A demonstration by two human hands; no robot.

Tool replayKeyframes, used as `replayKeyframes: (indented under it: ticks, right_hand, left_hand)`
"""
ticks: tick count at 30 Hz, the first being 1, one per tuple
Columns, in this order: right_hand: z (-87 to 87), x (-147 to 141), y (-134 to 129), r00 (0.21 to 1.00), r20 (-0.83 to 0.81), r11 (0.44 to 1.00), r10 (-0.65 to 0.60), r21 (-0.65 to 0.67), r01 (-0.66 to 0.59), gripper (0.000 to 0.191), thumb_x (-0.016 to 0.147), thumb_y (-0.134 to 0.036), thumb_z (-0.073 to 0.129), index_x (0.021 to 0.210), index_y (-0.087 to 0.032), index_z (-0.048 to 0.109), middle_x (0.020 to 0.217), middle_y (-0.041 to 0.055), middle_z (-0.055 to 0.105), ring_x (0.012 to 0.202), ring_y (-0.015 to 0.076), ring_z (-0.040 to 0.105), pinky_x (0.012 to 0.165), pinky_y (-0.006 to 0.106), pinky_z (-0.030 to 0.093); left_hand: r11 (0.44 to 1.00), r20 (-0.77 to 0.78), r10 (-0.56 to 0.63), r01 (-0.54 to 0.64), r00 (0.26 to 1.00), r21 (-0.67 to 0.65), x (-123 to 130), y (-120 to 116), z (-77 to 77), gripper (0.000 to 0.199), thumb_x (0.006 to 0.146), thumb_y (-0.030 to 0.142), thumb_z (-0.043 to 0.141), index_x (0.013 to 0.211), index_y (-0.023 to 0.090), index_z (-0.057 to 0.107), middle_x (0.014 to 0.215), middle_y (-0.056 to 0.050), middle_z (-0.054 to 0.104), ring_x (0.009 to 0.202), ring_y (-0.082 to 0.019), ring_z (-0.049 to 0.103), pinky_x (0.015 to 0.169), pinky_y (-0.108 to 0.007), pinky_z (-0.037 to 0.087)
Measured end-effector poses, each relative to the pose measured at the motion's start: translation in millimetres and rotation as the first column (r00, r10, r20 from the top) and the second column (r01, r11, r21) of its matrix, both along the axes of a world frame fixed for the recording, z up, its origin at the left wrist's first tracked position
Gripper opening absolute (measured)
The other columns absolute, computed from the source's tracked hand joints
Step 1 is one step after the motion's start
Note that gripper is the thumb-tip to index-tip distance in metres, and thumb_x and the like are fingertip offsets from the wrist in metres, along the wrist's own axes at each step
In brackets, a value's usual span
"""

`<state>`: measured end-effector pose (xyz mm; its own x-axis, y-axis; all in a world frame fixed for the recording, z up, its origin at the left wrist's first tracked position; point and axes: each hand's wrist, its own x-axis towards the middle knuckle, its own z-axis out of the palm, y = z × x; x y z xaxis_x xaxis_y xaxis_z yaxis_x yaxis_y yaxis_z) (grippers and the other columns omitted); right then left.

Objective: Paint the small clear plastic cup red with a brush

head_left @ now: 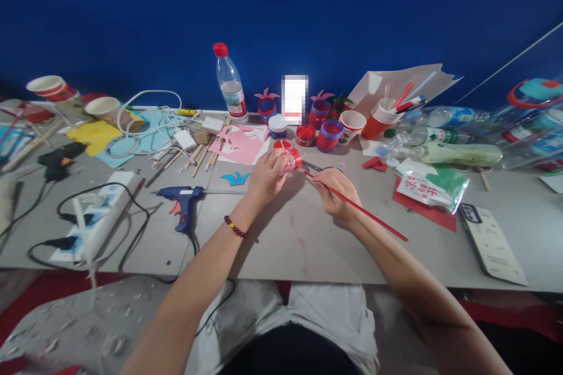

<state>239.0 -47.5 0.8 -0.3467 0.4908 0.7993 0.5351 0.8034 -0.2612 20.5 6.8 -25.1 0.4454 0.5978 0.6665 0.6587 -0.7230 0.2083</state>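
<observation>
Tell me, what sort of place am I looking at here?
Most likely a craft workspace: a glue gun and cut pink paper lie on the table, and the right hand holds a long red brush.

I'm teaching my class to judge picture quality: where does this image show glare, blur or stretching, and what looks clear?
Head view: the upright white rectangle glares, with blocky edges; head view, far right: the bottles look stretched and smeared; head view, nearer the middle: the thin red brush has a clear handle outline, though its tip is too small to judge.
</observation>
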Motion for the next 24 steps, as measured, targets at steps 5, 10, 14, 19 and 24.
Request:
replayKeyframes:
  ticks: [5,10,14,19,24]
  right_hand:
    - [-3.0,0,0,0.999,-0.037,1.0,-0.01,0.007,0.01,0.018,0.097,-0.014,0.052,0.107,-0.024,0.062,0.084,0.0048,0.07,0.08,0.0208,0.065,0.075,0.036,0.056]
    - [-5.8,1,1,0.995,-0.101,0.999,-0.013,0.04,0.017,0.02,0.097,-0.015,0.053,0.11,-0.024,0.064,0.085,0.0045,0.072,0.081,0.021,0.067,0.077,0.037,0.056]
    - [-5.5,1,0,0.993,-0.115,0.997,-0.033,0.063,0.041,0.021,0.097,-0.016,0.053,0.111,-0.025,0.065,0.085,0.0043,0.072,0.08,0.0209,0.068,0.077,0.037,0.056]
    - [-6.0,3,1,0.989,-0.123,0.991,-0.087,0.09,0.098,0.022,0.097,-0.015,0.054,0.111,-0.026,0.066,0.088,0.005,0.074,0.082,0.0213,0.07,0.08,0.038,0.057]
    - [-5.8,4,3,0.988,-0.113,0.986,-0.104,0.117,0.117,0.028,0.094,-0.009,0.055,0.115,-0.026,0.065,0.092,0.0053,0.075,0.082,0.0211,0.07,0.079,0.039,0.057]
  left_hand:
    - [0.999,-0.015,-0.037,0.038,0.999,0.016,0,0,0.9,0.048,0.082,0.004,0.063,0.124,0.022,0.05,0.123,-0.014,0.062,0.114,-0.029,0.063,0.095,-0.049,0.055]
    - [0.999,-0.034,-0.036,0.036,0.999,0.002,0,1,-1.5,0.049,0.082,0.002,0.06,0.125,0.023,0.05,0.127,-0.014,0.062,0.12,-0.03,0.061,0.1,-0.051,0.054]
    - [0.999,-0.068,-0.046,0.046,0.997,-0.005,2,-1,-2.0,0.049,0.083,0.001,0.059,0.124,0.025,0.051,0.128,-0.012,0.063,0.123,-0.029,0.06,0.103,-0.053,0.053]
    - [0.997,-0.119,-0.072,0.073,0.99,0.001,8,-7,0.6,0.045,0.084,0.001,0.059,0.122,0.024,0.052,0.128,-0.012,0.064,0.125,-0.029,0.06,0.105,-0.052,0.052]
    - [0.997,-0.115,-0.074,0.077,0.991,0.022,10,-10,0.1,0.042,0.088,0.004,0.058,0.124,0.023,0.048,0.129,-0.014,0.061,0.125,-0.03,0.059,0.105,-0.051,0.053]
